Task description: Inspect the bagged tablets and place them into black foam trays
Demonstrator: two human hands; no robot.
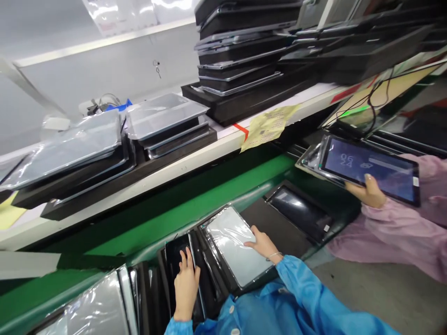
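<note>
My left hand rests on a dark tablet that leans in a row of black foam sleeves and tablets at the belt's near edge. Its fingers are stretched out over the screen, and the thumb lies near the tablet's right edge. With my right hand I grip the right edge of a silver tablet in clear plastic film, back side up. The thumb is on top; the fingertips underneath are partly hidden. Beneath the silver tablet lie black foam pieces.
A dark tablet in film lies on black foam to the right. Beside it, a co-worker in pink sleeves holds a lit tablet. Wrapped tablets and a tall stack stand on the white shelf above the green belt.
</note>
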